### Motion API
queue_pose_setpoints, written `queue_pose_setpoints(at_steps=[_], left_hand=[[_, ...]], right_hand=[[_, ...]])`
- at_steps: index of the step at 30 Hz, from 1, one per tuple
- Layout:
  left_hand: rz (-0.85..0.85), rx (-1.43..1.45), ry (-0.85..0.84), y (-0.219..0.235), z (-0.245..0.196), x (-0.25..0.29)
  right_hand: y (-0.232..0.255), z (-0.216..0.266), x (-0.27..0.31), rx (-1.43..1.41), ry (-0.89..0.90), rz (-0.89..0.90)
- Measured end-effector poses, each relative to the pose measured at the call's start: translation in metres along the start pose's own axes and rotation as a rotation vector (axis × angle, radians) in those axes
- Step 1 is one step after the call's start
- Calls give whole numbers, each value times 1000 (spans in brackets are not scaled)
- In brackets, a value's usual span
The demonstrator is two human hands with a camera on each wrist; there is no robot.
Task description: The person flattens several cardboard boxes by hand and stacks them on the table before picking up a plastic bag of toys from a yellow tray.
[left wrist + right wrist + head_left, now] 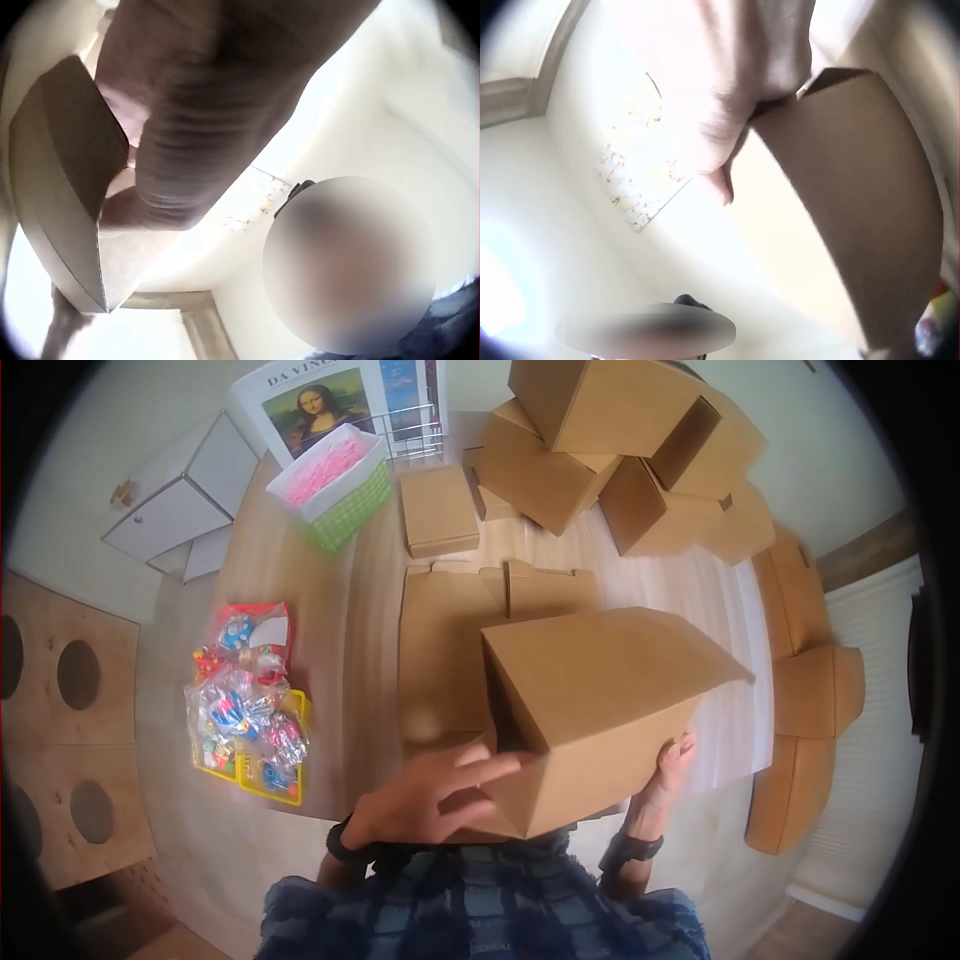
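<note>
A brown cardboard box [600, 680] is held tilted close to the person's body, with its dark opening facing left. My left hand [435, 790] is at the open end, fingers reaching to the edge and thumb lower on the near side. In the left wrist view the left hand [195, 112] grips an edge of the box [64, 165], partly hiding it. On the opposite side my right hand [674, 764] holds the right end. The right wrist view has the right hand [735, 97] on the box's edge [855, 187], its thumb on the outer face.
Under the box lies a flattened carton [450, 650]. Behind are a small closed box [440, 510] and a pile of open boxes [620, 410]. Bagged toys [240, 710] in yellow trays lie left. A green-and-white basket [345, 505] with pink shreds stands at the back.
</note>
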State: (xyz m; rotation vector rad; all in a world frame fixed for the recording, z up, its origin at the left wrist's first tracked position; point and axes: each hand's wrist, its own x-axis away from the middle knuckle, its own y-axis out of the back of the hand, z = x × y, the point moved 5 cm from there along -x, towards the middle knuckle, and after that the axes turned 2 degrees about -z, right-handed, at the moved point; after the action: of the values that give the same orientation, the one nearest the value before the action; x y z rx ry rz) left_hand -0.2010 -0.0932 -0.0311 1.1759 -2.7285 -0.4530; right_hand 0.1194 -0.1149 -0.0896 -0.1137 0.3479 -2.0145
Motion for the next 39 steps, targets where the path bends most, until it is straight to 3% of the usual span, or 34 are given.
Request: queue_pose_setpoints(at_steps=[3, 6, 9, 10, 11, 13, 15, 18, 21, 24, 26, 28, 32, 35, 36, 39], left_hand=[[33, 153, -86, -7, -14, 8], [116, 345, -143, -8, -18, 8], [178, 470, -461, -8, -26, -2], [254, 578, -418, -15, -15, 1], [285, 697, -202, -24, -1, 1], [337, 917, 248, -41, 18, 6], [261, 811, 256, -39, 18, 6], [42, 600, -85, -24, 15, 9], [-124, 718, -199, -14, 27, 19], [-369, 815, -270, -13, 55, 40], [-568, 789, -230, -5, 51, 38], [-621, 682, -153, 9, 44, 35], [-744, 595, 143, 16, 42, 14], [-757, 487, 167, 9, 64, 5], [-743, 362, 202, 5, 76, 6], [-717, 0, 269, 1, 95, 16]], right_hand=[[14, 0, -7, 67, 196, 56], [24, 5, -12, 70, 240, -5], [13, 16, -6, -10, 219, -185], [27, 8, -4, 62, 161, -241], [49, -5, -1, 130, 104, -295], [46, -5, 6, 176, 114, -280], [27, 2, 17, 128, 256, -139], [25, 13, 15, 203, 338, -154], [28, 23, 13, 207, 375, -244], [37, 20, 13, 324, 321, -106], [32, 16, 12, 359, 194, 29], [27, 11, 8, 433, 104, 138], [-13, 14, 1, 654, -118, 114], [0, -6, -2, 1126, -185, 218], [-1, -11, 1, 1022, -152, 198], [7, -14, 3, 1132, -7, 122]])
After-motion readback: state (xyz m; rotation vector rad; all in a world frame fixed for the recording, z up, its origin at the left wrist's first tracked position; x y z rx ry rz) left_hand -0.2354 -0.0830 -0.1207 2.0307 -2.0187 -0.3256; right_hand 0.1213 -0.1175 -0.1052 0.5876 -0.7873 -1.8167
